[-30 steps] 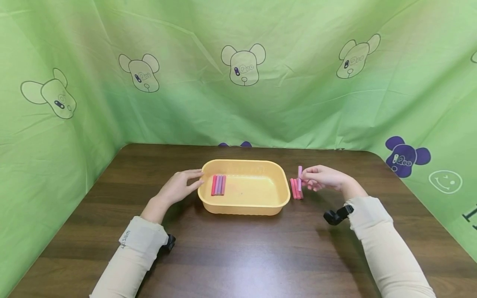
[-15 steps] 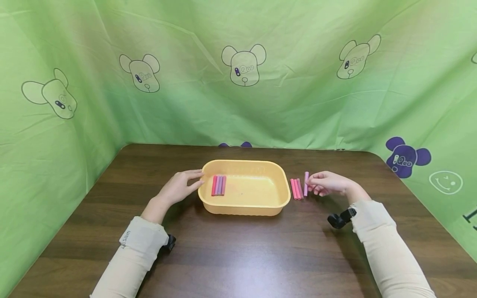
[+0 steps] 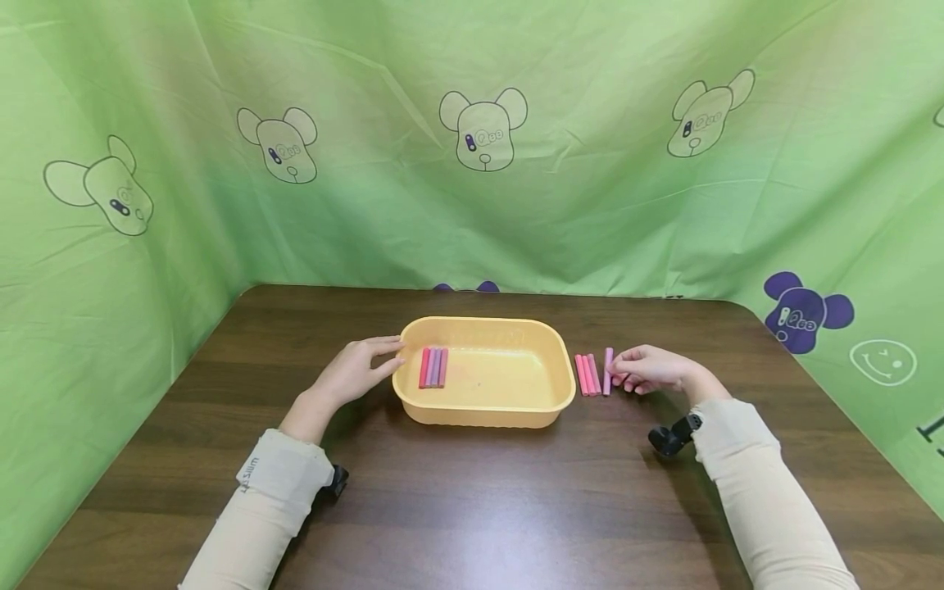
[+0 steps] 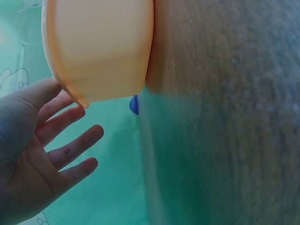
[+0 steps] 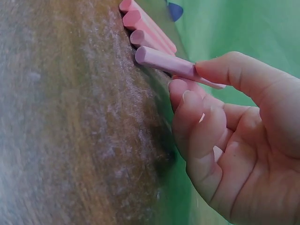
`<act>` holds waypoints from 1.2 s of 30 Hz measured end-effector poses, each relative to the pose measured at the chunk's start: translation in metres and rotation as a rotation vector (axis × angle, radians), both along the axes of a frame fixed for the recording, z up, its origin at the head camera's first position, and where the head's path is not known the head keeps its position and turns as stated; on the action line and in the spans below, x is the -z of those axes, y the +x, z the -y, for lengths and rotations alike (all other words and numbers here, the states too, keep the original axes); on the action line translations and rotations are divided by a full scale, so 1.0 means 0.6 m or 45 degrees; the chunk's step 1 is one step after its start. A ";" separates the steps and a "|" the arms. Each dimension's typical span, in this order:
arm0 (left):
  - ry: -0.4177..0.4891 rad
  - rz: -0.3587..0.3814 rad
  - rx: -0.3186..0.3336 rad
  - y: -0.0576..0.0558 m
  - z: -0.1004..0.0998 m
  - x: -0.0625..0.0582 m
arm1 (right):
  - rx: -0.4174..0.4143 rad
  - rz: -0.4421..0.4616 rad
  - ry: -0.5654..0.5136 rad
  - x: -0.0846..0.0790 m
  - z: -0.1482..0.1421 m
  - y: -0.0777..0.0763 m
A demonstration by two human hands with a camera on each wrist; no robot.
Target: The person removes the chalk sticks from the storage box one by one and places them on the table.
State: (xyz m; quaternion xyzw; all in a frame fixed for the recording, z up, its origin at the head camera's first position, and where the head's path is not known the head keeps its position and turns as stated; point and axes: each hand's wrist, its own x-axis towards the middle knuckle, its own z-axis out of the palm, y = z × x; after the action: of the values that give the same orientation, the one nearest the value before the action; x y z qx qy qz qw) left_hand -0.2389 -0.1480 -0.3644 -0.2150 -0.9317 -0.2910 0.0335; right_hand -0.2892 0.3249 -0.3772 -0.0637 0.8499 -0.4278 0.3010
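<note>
My right hand pinches a purple stick, chalk-like in look, between thumb and fingertips, at the table just right of the basin. Close to its left, several pink and mauve sticks lie side by side; their ends show in the right wrist view. My left hand touches the left rim of a yellow plastic basin, fingers spread and fairly straight, as the left wrist view confirms. Inside the basin, at its left end, several red, purple and mauve sticks lie in a row.
A brown wooden table carries everything. Green cloth with printed bear heads hangs behind it and along its sides. Black wrist cameras sit at both cuffs.
My right hand has brought the purple stick from over the pink and mauve sticks down to their right, then slightly nearer me. My left hand has stayed at the basin's rim.
</note>
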 end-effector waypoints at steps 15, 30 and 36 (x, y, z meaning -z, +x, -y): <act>-0.002 0.004 0.004 0.001 0.000 -0.001 | 0.013 0.013 0.037 0.008 0.011 -0.008; 0.010 -0.018 0.008 -0.003 0.002 0.004 | 0.054 0.038 0.040 0.007 0.012 -0.009; 0.018 -0.025 0.010 -0.002 0.001 0.005 | 0.056 0.028 0.051 0.001 0.013 -0.006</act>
State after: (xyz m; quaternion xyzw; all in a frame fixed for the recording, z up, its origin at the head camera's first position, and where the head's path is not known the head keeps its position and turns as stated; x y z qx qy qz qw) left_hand -0.2403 -0.1488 -0.3672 -0.2212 -0.9284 -0.2954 0.0430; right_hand -0.2928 0.3168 -0.3778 -0.0343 0.8561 -0.4180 0.3020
